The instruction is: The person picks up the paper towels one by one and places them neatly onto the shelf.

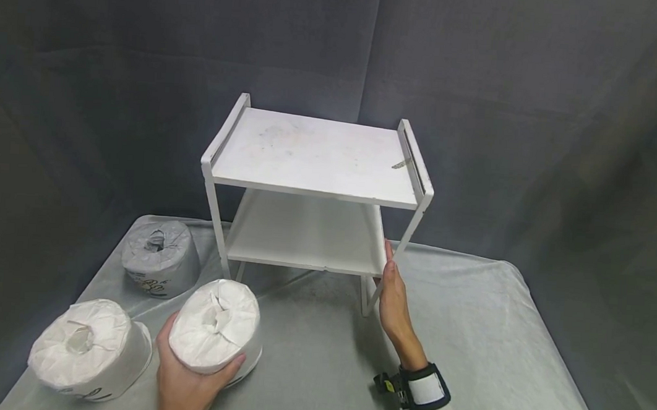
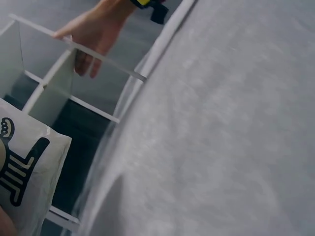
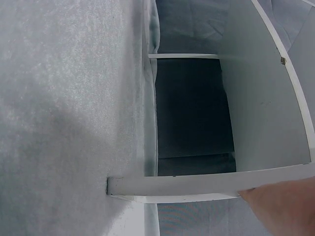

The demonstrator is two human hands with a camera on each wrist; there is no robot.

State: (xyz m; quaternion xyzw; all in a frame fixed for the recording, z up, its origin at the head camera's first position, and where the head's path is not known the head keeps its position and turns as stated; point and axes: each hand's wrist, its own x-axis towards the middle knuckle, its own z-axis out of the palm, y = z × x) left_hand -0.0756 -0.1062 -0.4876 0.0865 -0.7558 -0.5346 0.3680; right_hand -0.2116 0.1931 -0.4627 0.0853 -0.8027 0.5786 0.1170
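Note:
My left hand grips a paper-wrapped toilet roll from its near side, thumb and fingers spread around it. In the left wrist view, part of the roll's printed wrapper shows at the left edge. A white two-tier shelf rack stands tilted toward me in the middle. My right hand holds its right front leg beside the lower board, the thumb at the leg and the fingers behind it. In the right wrist view only part of that hand is visible at the white frame.
Two more wrapped toilet rolls stand at the left, one near the front and one farther back. A light grey cloth covers the table. Dark grey curtains hang behind and on both sides.

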